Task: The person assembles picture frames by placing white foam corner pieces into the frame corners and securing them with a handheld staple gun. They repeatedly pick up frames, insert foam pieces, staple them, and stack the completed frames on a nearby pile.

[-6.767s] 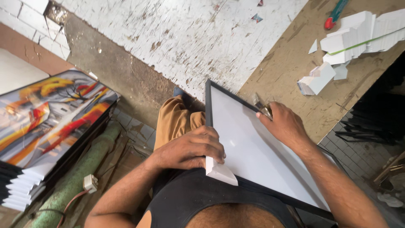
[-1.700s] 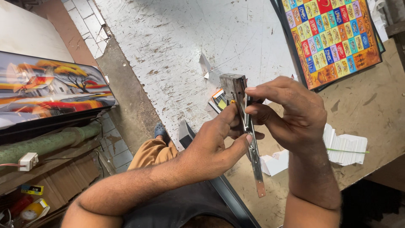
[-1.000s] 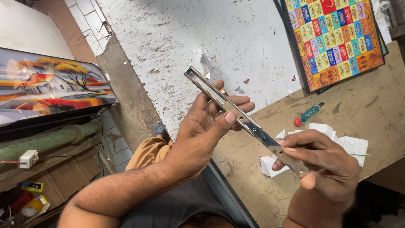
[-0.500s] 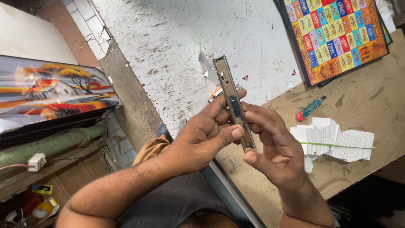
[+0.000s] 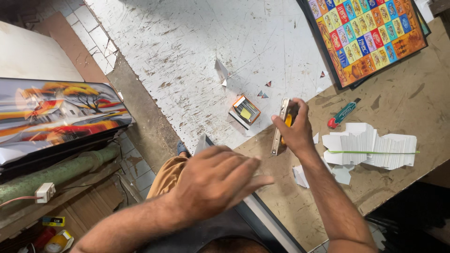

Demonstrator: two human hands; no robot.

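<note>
The right hand has its fingers curled tight around a metal stapler, thumb on the near side, gripping it by its upper part where a bit of yellow shows between the fingers; the tool stands nearly upright with its lower end resting on the brown tabletop, just at the edge of the scratched white board. The left hand holds nothing: its fingers are stretched out flat and close together, slightly blurred, hovering over the near corner of a black frame that lies across the person's lap; whether the fingertips touch the frame I cannot tell. Just left of the stapler, on the white board, sits a small orange box, open, with staples inside. To the right of the right hand lie a stack of white card pieces bound by a green band and, above it, a green-handled cutter with a red end. A colourful tiled picture in a dark frame lies at the table's far corner, and a painted landscape panel leans at the left.
</note>
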